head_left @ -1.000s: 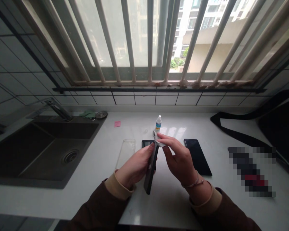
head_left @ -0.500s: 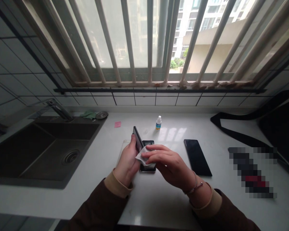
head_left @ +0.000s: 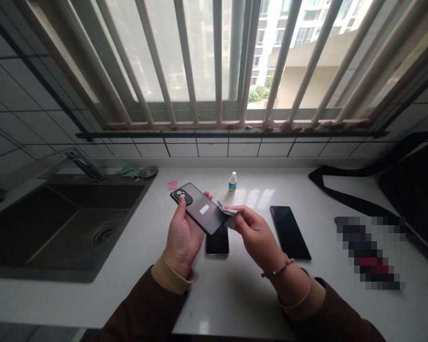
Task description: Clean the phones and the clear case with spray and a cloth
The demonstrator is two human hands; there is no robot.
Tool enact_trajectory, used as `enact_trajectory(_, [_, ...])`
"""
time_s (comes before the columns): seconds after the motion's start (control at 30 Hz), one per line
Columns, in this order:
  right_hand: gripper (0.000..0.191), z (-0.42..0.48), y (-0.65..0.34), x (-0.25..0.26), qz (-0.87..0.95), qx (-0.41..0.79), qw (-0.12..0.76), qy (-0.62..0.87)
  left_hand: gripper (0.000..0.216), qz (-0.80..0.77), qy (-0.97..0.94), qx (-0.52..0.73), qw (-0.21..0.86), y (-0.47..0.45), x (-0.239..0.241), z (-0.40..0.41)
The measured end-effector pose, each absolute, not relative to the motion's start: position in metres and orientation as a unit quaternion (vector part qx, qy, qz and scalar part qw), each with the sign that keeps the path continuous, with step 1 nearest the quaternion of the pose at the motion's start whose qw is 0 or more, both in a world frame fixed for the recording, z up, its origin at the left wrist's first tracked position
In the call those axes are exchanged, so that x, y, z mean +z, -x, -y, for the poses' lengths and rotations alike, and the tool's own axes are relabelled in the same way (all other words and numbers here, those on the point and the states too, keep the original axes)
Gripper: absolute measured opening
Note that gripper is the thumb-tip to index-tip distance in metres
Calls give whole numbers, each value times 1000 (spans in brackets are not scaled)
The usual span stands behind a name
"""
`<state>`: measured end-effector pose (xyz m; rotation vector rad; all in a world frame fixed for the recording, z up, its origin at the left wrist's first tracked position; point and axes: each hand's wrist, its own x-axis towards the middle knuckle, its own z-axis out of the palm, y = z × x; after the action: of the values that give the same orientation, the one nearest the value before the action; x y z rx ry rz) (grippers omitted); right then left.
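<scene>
My left hand [head_left: 182, 237] grips a dark phone [head_left: 199, 209] above the counter, its back with the camera ring and a small white sticker facing up. My right hand [head_left: 258, 232] pinches a small grey-white cloth [head_left: 226, 210] against the phone's right edge. A second dark phone [head_left: 217, 242] lies flat on the white counter [head_left: 235, 289] just beneath both hands. A third black phone [head_left: 290, 232] lies to the right of my right hand. A small white dropper bottle [head_left: 232, 182] with a blue label stands farther back.
A dark sink [head_left: 57, 223] with a faucet [head_left: 85, 164] fills the left side. A pink note [head_left: 172, 184] lies near its corner. A black strap and bag [head_left: 395, 190] occupy the right. A barred window [head_left: 217, 61] rises behind.
My left hand has turned the phone from edge-on to back side up and lifted it. My right hand with the cloth moved to the phone's right edge.
</scene>
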<state>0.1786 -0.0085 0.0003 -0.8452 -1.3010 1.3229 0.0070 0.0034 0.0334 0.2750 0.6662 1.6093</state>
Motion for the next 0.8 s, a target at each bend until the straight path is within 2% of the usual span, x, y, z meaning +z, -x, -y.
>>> enact_trajectory(0.13, [37,7,-175,-3,466,641,506,340,42,-308,-123,682,652,-7,32,2])
enact_trajectory(0.27, [44,4,-177,-5,413,631,528,390,39,-311,-156,738,579,-8,27,4])
enact_trajectory(0.37, [47,3,-176,-8,407,620,525,418,51,-303,-197,762,537,-10,25,5])
enact_trajectory(0.43, [46,5,-174,-9,424,634,505,404,56,-306,-210,757,538,-12,24,4])
enact_trajectory(0.57, [42,10,-168,-10,464,641,475,384,55,-310,-215,777,504,-14,22,1])
enact_trajectory(0.8, [34,21,-162,-10,537,577,500,359,50,-298,-187,820,452,-11,21,-3])
